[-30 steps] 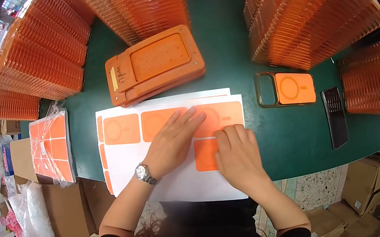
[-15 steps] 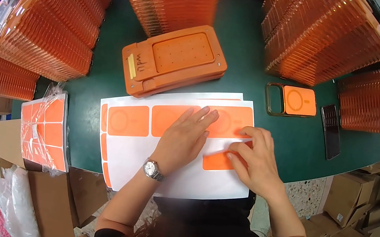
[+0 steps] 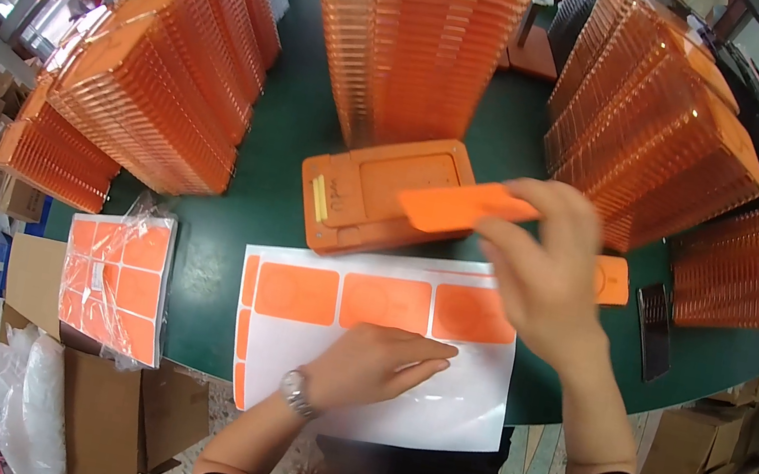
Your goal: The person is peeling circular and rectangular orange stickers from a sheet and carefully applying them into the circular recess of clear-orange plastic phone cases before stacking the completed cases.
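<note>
Tall stacks of orange trays (image 3: 416,30) around green table (image 3: 253,205). White sticker sheet (image 3: 382,339) pinned flat under open left hand (image 3: 372,368). Right hand (image 3: 547,267) pinched on peeled orange sticker (image 3: 461,209), lifted over orange jig (image 3: 377,191).

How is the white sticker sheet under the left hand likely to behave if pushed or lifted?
The sticker sheet looks thin and glossy, so it would probably slide on the green table; the left hand lies flat on it. Lifted by one edge, it would likely flop. Probably very light.
</note>
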